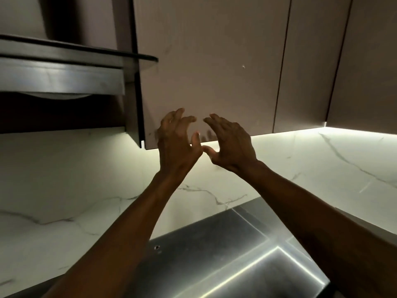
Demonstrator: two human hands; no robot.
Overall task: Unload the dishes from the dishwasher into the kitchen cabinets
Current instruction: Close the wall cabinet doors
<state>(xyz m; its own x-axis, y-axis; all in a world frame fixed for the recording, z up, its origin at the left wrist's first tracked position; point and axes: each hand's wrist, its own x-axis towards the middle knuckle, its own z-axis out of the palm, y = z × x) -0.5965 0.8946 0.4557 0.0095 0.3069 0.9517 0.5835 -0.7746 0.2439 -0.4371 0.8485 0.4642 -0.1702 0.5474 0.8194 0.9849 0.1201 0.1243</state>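
Both hands raised in front of the cabinet door [210, 61], at its lower edge. Left hand [176, 143] grip spread, fingers curled loosely, holding nothing; fingertips lie over the door's bottom left part, contact with the panel cannot be told. Right hand [231, 143] grip also spread and empty, fingers arched toward the left hand, thumb pointing left under the door's bottom edge. The two thumbs nearly meet just below the door; touching or not is unclear.

The cabinet door is shut, flat, handle-free, taupe, with a small mark right of its centre. Smudges show on it near the bottom edge, between the hands. Right of this door, two more closed doors [311, 61] in the same finish, split by thin dark gaps. A light strip [300, 130] glows under the cabinets, right of the hands.

Left of the cabinet door, a metal range hood [62, 76] juts out, its dark curved top edge reaching up to the door's left side. Dark recess beneath the hood.

Below the door, white marble-look backsplash [86, 179] with grey veins runs behind both forearms. Further below, a stainless steel sink [214, 254] set in the worktop, bright reflection across it, partly covered by the forearms.

No dishes or dishwasher in view. Nothing lies between hands and door.
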